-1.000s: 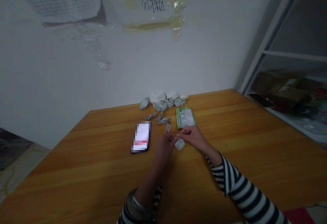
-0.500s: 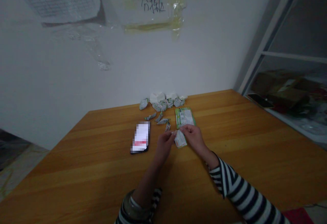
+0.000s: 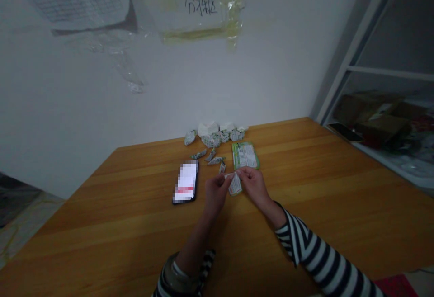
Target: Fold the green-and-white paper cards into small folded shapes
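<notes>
Over the wooden table [image 3: 305, 188], my left hand [image 3: 215, 193] and my right hand [image 3: 253, 184] together pinch a small white and green printed wrapper [image 3: 234, 184] by its upper edge, one hand on each side. The wrapper hangs just above the tabletop. Right behind my right hand a flat green printed packet [image 3: 245, 155] lies on the table. Several small folded wrapper pieces [image 3: 213, 157] lie behind my left hand, and a heap of more folded pieces [image 3: 217, 135] sits against the wall.
A phone [image 3: 186, 181] with a lit screen lies face up left of my hands. A metal shelf unit [image 3: 383, 107] holding boxes and clutter stands at the table's right edge. Taped plastic sheets and a handwritten label [image 3: 200, 5] hang on the wall.
Both hands lifted slightly away from me with the wrapper between them; the wrapper, lying lower by my fingers a second ago, now hangs from both pinches.
</notes>
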The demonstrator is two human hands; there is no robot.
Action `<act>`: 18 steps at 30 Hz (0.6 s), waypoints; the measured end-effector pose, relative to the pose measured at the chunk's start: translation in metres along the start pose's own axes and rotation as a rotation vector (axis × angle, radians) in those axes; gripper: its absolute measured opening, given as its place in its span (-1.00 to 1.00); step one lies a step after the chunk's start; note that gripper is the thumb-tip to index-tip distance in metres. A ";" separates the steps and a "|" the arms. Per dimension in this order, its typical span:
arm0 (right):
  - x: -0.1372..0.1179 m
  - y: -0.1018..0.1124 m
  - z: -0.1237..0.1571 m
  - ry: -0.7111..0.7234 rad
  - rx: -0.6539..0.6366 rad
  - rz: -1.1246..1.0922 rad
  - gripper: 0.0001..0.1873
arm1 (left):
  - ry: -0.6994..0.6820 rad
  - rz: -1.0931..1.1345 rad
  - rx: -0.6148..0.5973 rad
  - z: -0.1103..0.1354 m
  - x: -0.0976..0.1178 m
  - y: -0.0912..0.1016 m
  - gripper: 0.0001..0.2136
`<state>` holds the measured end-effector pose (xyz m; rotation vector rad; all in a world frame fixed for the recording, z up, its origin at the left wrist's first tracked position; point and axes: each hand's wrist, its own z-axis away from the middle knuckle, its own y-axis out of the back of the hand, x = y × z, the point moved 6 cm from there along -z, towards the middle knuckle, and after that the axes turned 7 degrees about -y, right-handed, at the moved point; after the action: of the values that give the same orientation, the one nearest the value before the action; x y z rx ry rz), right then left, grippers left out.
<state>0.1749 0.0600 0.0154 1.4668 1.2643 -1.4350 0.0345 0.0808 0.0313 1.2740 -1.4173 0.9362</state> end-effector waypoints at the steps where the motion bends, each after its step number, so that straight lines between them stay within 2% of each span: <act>1: 0.000 0.000 0.000 0.001 -0.007 0.001 -0.67 | 0.003 0.001 -0.018 0.000 0.000 0.000 -0.73; 7: -0.006 -0.002 -0.001 -0.004 -0.027 -0.095 -0.72 | -0.022 -0.026 -0.038 -0.002 -0.001 0.001 -0.76; 11: 0.000 0.001 -0.002 -0.061 0.033 -0.032 -0.75 | -0.049 -0.038 -0.025 -0.001 0.000 0.000 -0.78; 15: 0.000 0.004 -0.002 -0.018 0.081 0.006 -0.74 | -0.079 -0.030 -0.060 -0.001 0.000 -0.002 -0.77; 18: 0.000 0.004 -0.002 0.001 0.075 0.007 -0.74 | -0.052 0.044 -0.095 -0.002 -0.002 -0.004 -0.72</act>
<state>0.1793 0.0605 0.0152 1.5203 1.2160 -1.4920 0.0388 0.0825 0.0297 1.2085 -1.5179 0.8598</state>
